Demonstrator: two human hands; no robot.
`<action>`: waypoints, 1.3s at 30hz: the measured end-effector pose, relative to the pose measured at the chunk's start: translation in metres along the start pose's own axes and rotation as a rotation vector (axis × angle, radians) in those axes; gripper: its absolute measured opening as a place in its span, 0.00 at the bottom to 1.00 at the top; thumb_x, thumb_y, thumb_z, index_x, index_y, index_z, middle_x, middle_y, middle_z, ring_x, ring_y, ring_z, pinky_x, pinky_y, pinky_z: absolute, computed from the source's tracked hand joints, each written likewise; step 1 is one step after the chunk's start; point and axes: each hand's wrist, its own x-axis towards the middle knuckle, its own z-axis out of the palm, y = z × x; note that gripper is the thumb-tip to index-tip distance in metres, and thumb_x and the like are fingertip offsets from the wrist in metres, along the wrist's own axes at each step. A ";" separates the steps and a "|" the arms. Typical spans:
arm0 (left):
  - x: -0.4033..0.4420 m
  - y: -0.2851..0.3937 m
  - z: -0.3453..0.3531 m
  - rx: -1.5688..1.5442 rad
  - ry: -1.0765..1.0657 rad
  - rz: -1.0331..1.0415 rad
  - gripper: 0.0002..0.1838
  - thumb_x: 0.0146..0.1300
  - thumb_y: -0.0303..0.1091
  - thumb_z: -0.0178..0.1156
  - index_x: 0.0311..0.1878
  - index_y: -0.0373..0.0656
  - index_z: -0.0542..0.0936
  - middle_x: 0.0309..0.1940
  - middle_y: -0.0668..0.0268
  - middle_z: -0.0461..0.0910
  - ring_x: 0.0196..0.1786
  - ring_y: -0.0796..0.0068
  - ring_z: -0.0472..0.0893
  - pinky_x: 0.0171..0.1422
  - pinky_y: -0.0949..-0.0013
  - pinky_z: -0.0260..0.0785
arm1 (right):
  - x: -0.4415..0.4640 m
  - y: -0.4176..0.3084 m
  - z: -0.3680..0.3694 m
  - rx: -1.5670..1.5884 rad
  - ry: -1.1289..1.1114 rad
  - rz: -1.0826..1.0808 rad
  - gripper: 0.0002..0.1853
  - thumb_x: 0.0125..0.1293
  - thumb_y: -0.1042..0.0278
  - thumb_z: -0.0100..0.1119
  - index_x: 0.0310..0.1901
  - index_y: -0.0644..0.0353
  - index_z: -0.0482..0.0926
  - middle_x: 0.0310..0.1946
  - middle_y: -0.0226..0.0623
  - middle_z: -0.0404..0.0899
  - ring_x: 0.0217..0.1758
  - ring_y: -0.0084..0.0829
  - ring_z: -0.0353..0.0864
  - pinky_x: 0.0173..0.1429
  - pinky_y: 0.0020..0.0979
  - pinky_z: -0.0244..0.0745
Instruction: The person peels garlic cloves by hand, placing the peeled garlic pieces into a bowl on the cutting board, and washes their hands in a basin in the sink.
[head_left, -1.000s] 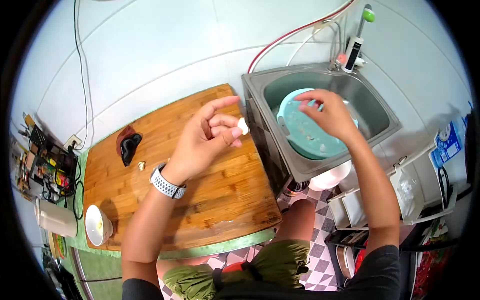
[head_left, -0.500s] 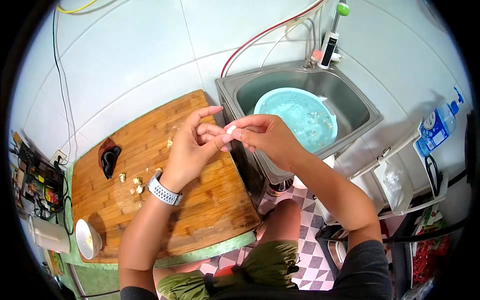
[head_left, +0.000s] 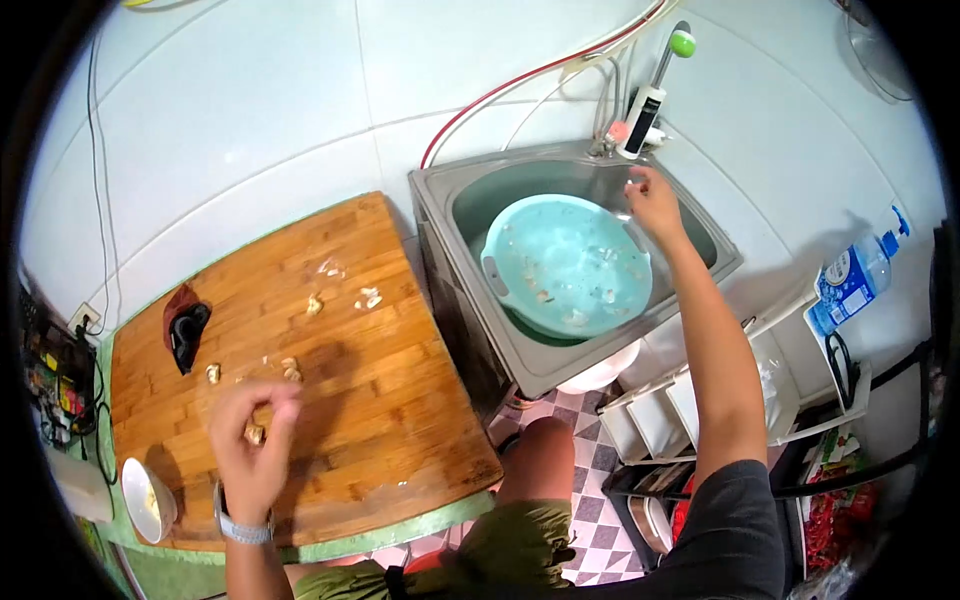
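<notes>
My left hand (head_left: 252,440) hovers low over the wooden cutting board (head_left: 400,420), fingers curved and thumb apart. Unpeeled garlic cloves (head_left: 255,434) show in the gap between thumb and fingers. More garlic cloves (head_left: 291,369) lie just beyond that hand. To the left stands a white bowl (head_left: 148,502) with pale pieces inside. Over the far right side of the sink (head_left: 720,240), my right hand (head_left: 655,205) has its fingers drawn together. A tiny white spot shows at its fingertips, too small to identify. Below and left of it, a light-blue basin (head_left: 495,250) holds water and floating scraps.
White peel scraps (head_left: 370,298) and a dark brown-black pouch-like item (head_left: 186,328) lie on the board. A faucet (head_left: 603,145) and a white cylinder (head_left: 642,120) stand behind the sink. At right, a blue soap bottle (head_left: 850,285) sits on a white rack (head_left: 785,400).
My hands have parted from the white clove they pinched together. The left moved down-left over the board's garlic, the right went up-right over the sink. The whole view shifted slightly.
</notes>
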 end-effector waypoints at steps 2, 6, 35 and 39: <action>-0.023 0.002 -0.005 -0.012 0.071 -0.047 0.05 0.65 0.26 0.66 0.41 0.34 0.83 0.34 0.59 0.83 0.38 0.64 0.82 0.48 0.64 0.73 | 0.017 0.022 -0.017 -0.448 0.206 -0.169 0.23 0.68 0.66 0.64 0.63 0.60 0.78 0.39 0.47 0.88 0.42 0.48 0.88 0.49 0.47 0.81; -0.068 0.003 -0.013 0.145 0.031 -0.003 0.09 0.70 0.26 0.61 0.49 0.33 0.81 0.37 0.58 0.81 0.41 0.64 0.80 0.51 0.62 0.73 | 0.056 0.044 -0.045 -0.716 0.184 0.042 0.35 0.66 0.69 0.62 0.75 0.57 0.65 0.52 0.59 0.85 0.57 0.58 0.85 0.61 0.53 0.79; -0.129 -0.044 0.010 0.241 0.379 -0.179 0.18 0.82 0.32 0.51 0.68 0.34 0.74 0.52 0.57 0.79 0.54 0.63 0.78 0.63 0.56 0.72 | 0.041 0.026 0.007 1.441 -0.045 0.568 0.14 0.80 0.78 0.51 0.61 0.75 0.76 0.48 0.44 0.82 0.54 0.34 0.86 0.56 0.23 0.90; -0.118 -0.032 0.011 0.178 0.425 -0.151 0.17 0.81 0.27 0.52 0.68 0.34 0.75 0.51 0.57 0.79 0.52 0.65 0.78 0.61 0.59 0.73 | 0.057 0.020 0.003 1.432 0.009 0.529 0.15 0.79 0.80 0.53 0.62 0.77 0.75 0.57 0.52 0.80 0.61 0.44 0.84 0.64 0.27 0.88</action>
